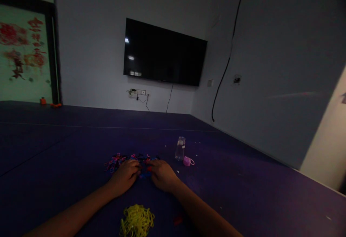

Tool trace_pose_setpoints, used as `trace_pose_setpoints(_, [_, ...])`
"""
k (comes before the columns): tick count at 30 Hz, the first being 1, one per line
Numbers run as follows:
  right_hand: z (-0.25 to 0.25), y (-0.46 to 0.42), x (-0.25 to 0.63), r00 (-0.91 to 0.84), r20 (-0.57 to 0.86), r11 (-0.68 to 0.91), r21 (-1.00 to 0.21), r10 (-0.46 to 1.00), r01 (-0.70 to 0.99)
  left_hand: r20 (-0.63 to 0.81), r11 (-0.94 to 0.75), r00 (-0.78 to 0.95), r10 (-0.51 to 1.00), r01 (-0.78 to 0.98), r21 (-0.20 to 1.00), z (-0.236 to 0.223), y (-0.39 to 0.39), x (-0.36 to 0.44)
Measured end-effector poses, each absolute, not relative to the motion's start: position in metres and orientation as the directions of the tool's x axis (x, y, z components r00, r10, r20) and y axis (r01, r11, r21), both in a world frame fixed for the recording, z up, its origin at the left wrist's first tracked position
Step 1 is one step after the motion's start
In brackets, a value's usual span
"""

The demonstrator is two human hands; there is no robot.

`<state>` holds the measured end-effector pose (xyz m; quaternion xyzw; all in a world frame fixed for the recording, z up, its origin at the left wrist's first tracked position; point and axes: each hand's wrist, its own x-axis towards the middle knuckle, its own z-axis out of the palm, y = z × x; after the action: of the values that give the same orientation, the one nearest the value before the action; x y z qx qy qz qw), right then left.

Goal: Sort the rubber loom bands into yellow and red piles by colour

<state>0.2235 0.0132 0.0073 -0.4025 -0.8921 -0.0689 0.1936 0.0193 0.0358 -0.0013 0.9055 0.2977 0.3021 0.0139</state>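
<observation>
A loose pile of small rubber bands in pink, blue, red and dark colours (115, 162) lies on the dark purple floor. Over its left part rests my left hand (125, 175), fingers curled down and closed; what is between the fingertips is hidden. Facing it across the pile, my right hand (164, 175) is closed too, with a red rubber band (149, 169) at its fingertips. Closer to me, between my forearms, is a separate heap of yellow rubber bands (137, 220). The dim light hides fine detail.
A clear bottle (180, 149) stands right of the pile, beside a pink cap with a loop (187, 161). Small white scraps dot the purple floor (243, 193). A red bit (177, 220) lies near my right forearm. A television (164, 53) hangs on the far wall.
</observation>
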Motion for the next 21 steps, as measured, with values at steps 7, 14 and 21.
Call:
trace_pose_setpoints(7, [0.0049,0.0154,0.2247,-0.633,0.42,0.695,0.005,0.651,0.719,0.591,-0.837,0.607,0.531,0.486,0.253,-0.0003,0.034,0.0206])
trace_pose_setpoints(14, [0.0095,0.0145,0.2226,-0.695,0.415,0.756,0.028,0.587,0.655,0.594,-0.862,0.637,0.491,0.453,0.227,-0.0025,0.0336,0.019])
trace_pose_setpoints(21, [0.0095,0.0146,0.2224,-0.714,0.389,0.77,0.017,0.582,0.638,0.623,-0.865,0.604,0.497,0.401,0.302,-0.0022,0.0342,0.0196])
